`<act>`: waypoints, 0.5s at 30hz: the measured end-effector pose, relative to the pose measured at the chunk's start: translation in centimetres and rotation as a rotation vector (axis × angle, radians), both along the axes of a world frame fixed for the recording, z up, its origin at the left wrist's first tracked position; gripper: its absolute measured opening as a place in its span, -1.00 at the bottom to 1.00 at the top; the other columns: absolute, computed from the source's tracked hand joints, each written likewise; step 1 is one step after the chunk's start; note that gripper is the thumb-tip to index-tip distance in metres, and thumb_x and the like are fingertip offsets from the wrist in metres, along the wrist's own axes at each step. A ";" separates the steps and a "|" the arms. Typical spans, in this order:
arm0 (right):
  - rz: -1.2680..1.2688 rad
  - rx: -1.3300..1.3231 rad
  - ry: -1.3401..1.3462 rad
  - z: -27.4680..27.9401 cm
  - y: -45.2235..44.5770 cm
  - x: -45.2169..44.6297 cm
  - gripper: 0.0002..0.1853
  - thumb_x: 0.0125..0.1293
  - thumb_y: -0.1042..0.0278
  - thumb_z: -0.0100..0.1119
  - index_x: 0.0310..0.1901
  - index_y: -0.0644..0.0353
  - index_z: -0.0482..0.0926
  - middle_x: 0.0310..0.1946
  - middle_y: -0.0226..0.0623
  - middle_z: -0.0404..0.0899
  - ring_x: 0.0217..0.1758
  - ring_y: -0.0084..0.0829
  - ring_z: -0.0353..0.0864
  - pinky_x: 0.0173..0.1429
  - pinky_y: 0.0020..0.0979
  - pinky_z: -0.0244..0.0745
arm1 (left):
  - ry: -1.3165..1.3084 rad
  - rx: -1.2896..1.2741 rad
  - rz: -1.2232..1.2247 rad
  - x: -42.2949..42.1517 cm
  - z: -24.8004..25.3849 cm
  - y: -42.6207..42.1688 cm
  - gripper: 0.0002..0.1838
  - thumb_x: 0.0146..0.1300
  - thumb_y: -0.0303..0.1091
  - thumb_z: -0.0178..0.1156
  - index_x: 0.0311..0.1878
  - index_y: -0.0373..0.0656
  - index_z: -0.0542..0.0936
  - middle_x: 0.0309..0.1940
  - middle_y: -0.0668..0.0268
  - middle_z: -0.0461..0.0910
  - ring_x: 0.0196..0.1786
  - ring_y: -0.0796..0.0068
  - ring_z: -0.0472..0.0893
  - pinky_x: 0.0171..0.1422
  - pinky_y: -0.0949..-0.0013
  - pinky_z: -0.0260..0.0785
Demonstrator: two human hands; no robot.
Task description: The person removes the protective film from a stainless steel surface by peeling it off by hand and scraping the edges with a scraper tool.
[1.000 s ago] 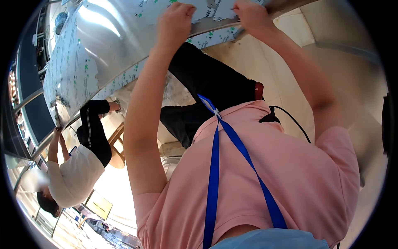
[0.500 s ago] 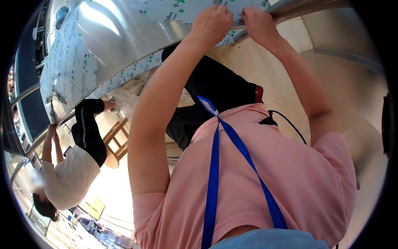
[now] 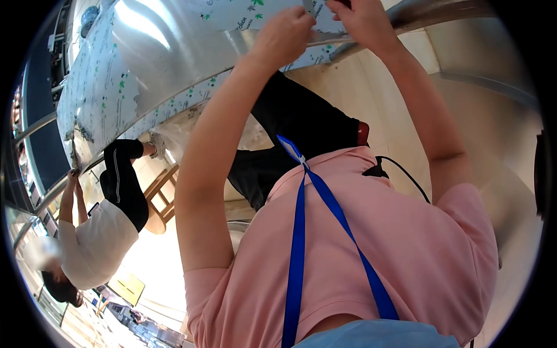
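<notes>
Across the far side of the head view stretches your metal panel (image 3: pixel 191 49), broad and bright from the left over to the middle, with printed film (image 3: pixel 107 87) on much of it, green leaves and all. A bare, shiny stretch lies in the middle, and on its left the film ends in a ragged line. Up at the far side you have both hands, near each other but apart! Your left hand (image 3: pixel 284 37) is at the panel's near edge, a touch blurred, its fingers curled inward; whether they're closed on a bit of film, you can't tell from this angle. Your right hand (image 3: pixel 368 26) is just to the right, thumb and fingers bent toward the left one, right at the far limit of the view; what they pinch, if anything, doesn't show, so no call on that grip. Past it, a curved metal rail (image 3: pixel 441 13) runs off to the far right, with pale floor (image 3: pixel 371 81) nearer in. Close up, it's your pink shirt (image 3: pixel 394 232) and blue lanyard (image 3: pixel 297 243), black trousers (image 3: pixel 301 110) beyond. Over on the left, a co-worker in a white shirt (image 3: pixel 107 249) has hands (image 3: pixel 72 177) up by the panel's left end, and a wooden stool (image 3: pixel 155 220) stands between you two.
</notes>
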State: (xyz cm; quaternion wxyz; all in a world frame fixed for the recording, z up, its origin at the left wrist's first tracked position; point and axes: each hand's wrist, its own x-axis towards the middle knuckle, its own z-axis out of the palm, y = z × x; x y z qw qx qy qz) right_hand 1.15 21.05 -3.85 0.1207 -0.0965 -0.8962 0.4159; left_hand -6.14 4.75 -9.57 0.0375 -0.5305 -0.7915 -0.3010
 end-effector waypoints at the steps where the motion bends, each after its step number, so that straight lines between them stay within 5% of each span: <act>1: 0.034 -0.063 -0.069 0.4 -0.1 -0.1 -0.81 0.17 0.36 0.17 -0.33 0.35 0.58 -0.47 0.02 0.60 -0.37 -0.01 0.60 -0.26 -0.21 0.48 | 0.097 -0.028 -0.010 0.4 -0.4 0.3 -0.90 0.08 -0.45 0.13 -0.33 -0.21 0.56 -0.32 0.18 0.53 -0.20 0.12 0.54 -0.10 0.20 0.43; 4: 0.055 -0.002 -0.006 -0.7 -0.2 -0.5 -0.82 0.20 0.35 0.12 -0.34 0.34 0.56 -0.44 0.02 0.59 -0.32 0.00 0.58 -0.20 -0.16 0.48 | 0.190 -0.122 -0.038 -0.1 -2.0 0.6 -0.89 0.07 -0.44 0.14 -0.30 -0.19 0.55 -0.32 0.21 0.51 -0.20 0.16 0.53 -0.07 0.20 0.42; 5: 0.087 -0.100 -0.028 -3.9 1.0 -1.1 -0.88 0.21 0.48 0.15 -0.26 0.34 0.54 -0.43 -0.28 0.61 -0.35 -0.43 0.64 -0.21 -0.44 0.52 | 0.155 -0.100 0.008 0.2 -1.9 0.9 -0.88 0.10 -0.43 0.16 -0.28 -0.20 0.55 -0.33 0.20 0.50 -0.22 0.14 0.52 -0.07 0.18 0.41; 8: 0.039 -0.259 -0.110 -3.7 0.6 -1.6 -0.86 0.18 0.49 0.18 -0.24 0.35 0.54 -0.42 -0.35 0.60 -0.32 -0.56 0.61 -0.19 -0.56 0.50 | -0.016 0.115 0.206 0.2 -0.9 0.8 -0.86 0.15 -0.45 0.18 -0.22 -0.23 0.54 -0.31 0.16 0.52 -0.28 0.11 0.53 -0.17 0.21 0.42; 10: 0.026 -0.575 -0.129 -3.4 -0.3 -2.1 -0.82 0.12 0.48 0.25 -0.26 0.32 0.51 -0.38 -0.29 0.57 -0.32 -0.48 0.64 -0.26 -0.50 0.53 | -0.146 0.272 0.305 0.1 0.5 0.6 -0.88 0.16 -0.48 0.17 -0.22 -0.25 0.53 -0.30 0.16 0.54 -0.30 0.14 0.56 -0.21 0.25 0.43; 15: 0.055 -1.109 -0.347 -1.8 -1.7 -4.1 -0.69 0.15 0.55 0.23 -0.08 0.38 0.42 -0.30 -0.17 0.56 -0.24 -0.35 0.66 -0.11 -0.46 0.63 | -0.254 0.410 0.095 -1.8 2.8 -1.0 -0.92 0.16 -0.58 0.14 -0.27 -0.27 0.56 -0.33 0.21 0.56 -0.29 0.23 0.60 -0.21 0.33 0.46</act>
